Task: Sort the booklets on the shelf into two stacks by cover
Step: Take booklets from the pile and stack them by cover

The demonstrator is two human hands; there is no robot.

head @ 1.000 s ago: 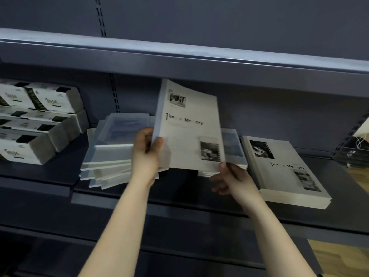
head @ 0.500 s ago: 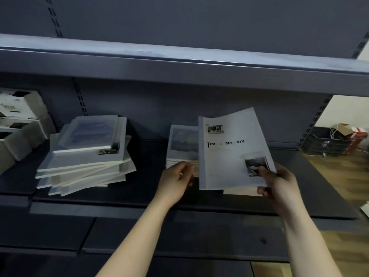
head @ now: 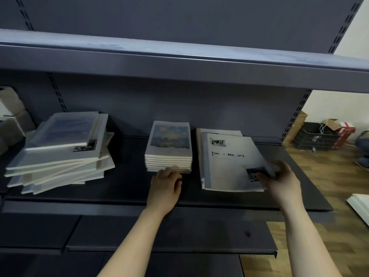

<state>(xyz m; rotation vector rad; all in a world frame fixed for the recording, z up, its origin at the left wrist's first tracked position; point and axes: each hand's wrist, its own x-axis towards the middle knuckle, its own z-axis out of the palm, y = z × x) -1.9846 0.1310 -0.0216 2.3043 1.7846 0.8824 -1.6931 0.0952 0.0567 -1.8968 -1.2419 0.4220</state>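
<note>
1. A dark shelf (head: 123, 188) holds three groups of booklets.
2. On the left sits a messy pile (head: 60, 154). Its booklets stick out at different angles, and the top one has a blurry blue cover.
3. In the middle sits a neat stack (head: 168, 148). Its top cover shows a blue and yellow picture.
4. On the right is a white stack (head: 219, 132), just beside the neat stack but not touching it.
5. A white booklet (head: 229, 166) lies on top of the white stack, turned a little crooked. Its cover has black words and small dark photos.
6. The right hand (head: 281, 180) pinches the near right corner of the white booklet. The thumb lies on top of the cover, on the small photo. The other fingers are under or behind the corner.
7. The left hand (head: 165, 188) rests on the shelf. Its fingers are curled and touch the front bottom edge of the neat stack. I cannot tell if it is holding a booklet or only pressing against the stack.
8. Pale boxes (head: 10, 114) sit at the far left of the shelf.
9. Past the shelf on the right is a wooden floor (head: 327, 172) with a dark crate (head: 313, 136) on it.
</note>
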